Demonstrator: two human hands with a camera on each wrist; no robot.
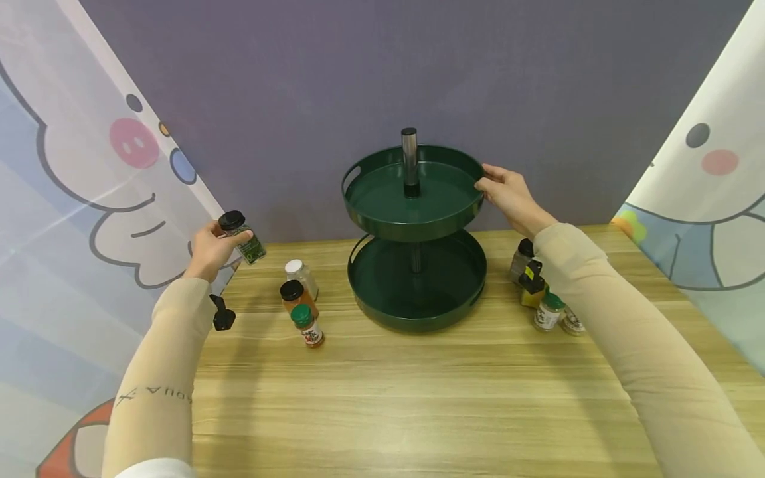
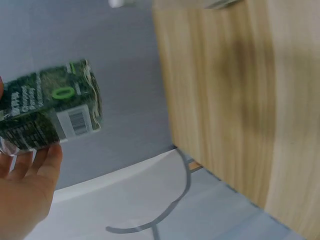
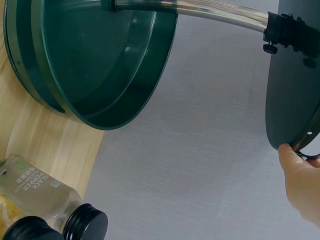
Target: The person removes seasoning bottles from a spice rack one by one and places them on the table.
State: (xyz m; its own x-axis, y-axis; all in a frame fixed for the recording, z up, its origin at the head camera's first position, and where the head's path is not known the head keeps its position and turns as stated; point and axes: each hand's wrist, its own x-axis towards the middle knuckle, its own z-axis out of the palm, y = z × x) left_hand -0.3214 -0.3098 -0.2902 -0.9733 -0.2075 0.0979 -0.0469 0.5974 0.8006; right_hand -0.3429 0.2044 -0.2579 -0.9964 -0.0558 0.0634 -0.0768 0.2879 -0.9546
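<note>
My left hand (image 1: 212, 251) grips a spice jar (image 1: 251, 247) with a black lid and dark green flakes, held up at the left above the table. In the left wrist view the jar's green label and barcode (image 2: 78, 122) face the camera, and the fingers curl under it. My right hand (image 1: 508, 192) pinches the right rim of the upper tray (image 1: 442, 216) of a dark green two-tier turntable rack. Its lower tray (image 1: 418, 322) sits on the table, joined by a metal post (image 1: 410, 156). Both trays hold nothing.
Left of the rack stand a white-lidded jar (image 1: 301, 275), a black-lidded orange jar (image 1: 293, 295) and a green-lidded jar (image 1: 308, 328). Several spice jars, including a black pepper jar (image 3: 40, 187), stand at the right under my forearm. A grey wall (image 1: 299, 119) rises behind.
</note>
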